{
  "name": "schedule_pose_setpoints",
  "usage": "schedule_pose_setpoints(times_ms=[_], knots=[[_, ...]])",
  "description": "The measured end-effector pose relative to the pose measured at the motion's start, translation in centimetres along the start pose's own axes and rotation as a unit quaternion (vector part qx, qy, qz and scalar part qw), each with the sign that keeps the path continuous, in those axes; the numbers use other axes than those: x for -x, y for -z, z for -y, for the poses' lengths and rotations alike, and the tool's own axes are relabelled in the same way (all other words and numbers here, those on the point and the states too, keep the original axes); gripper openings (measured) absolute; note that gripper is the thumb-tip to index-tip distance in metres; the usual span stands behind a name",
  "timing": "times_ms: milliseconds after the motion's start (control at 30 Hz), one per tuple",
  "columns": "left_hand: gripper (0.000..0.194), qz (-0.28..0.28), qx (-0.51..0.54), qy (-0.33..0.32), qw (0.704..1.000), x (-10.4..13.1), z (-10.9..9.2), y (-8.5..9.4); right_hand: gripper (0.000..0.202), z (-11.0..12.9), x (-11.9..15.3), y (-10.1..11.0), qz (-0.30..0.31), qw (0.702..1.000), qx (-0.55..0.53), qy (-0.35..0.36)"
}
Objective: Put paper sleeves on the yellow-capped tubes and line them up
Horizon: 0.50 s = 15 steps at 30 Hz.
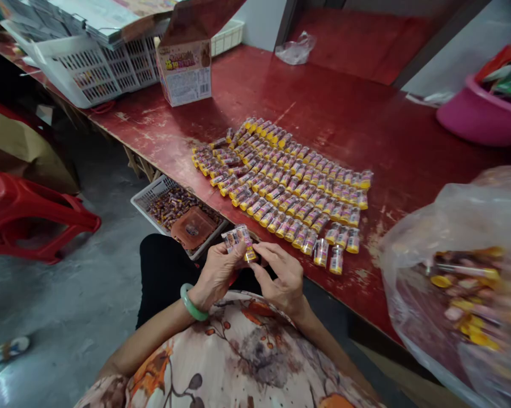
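Tubes (238,238) | pinched in left hand (216,273) fingertips (above palm) | right hand (281,279) fingers closed on yellow end

Green bangle (192,305), floral top (234,362), seemingly black trousers (162,272).

Tube rows (281,181) on table (323,107); basket (153,195) below edge.

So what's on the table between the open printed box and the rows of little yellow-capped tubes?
Nothing: in the head view, only bare, scuffed red table lies between the box and the tubes.
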<state>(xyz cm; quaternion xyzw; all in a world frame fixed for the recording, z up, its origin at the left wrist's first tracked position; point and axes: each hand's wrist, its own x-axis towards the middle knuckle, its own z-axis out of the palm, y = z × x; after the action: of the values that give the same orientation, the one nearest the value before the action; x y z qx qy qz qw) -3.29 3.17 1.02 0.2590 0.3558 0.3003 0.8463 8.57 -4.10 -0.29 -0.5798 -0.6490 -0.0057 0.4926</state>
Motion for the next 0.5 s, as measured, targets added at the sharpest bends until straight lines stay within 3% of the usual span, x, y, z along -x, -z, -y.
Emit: schedule_pose_setpoints(times_ms=[200, 500], knots=[[0.038, 0.015, 0.001, -0.007, 1.000, 0.0, 0.7, 0.2, 0.035, 0.0, 0.5, -0.2, -0.051, 0.995, 0.064, 0.051], [0.034, 0.013, -0.013, 0.001, 1.000, 0.0, 1.1, 0.4, 0.041, -0.2, 1.1, -0.6, -0.055, 0.994, 0.068, 0.069]])
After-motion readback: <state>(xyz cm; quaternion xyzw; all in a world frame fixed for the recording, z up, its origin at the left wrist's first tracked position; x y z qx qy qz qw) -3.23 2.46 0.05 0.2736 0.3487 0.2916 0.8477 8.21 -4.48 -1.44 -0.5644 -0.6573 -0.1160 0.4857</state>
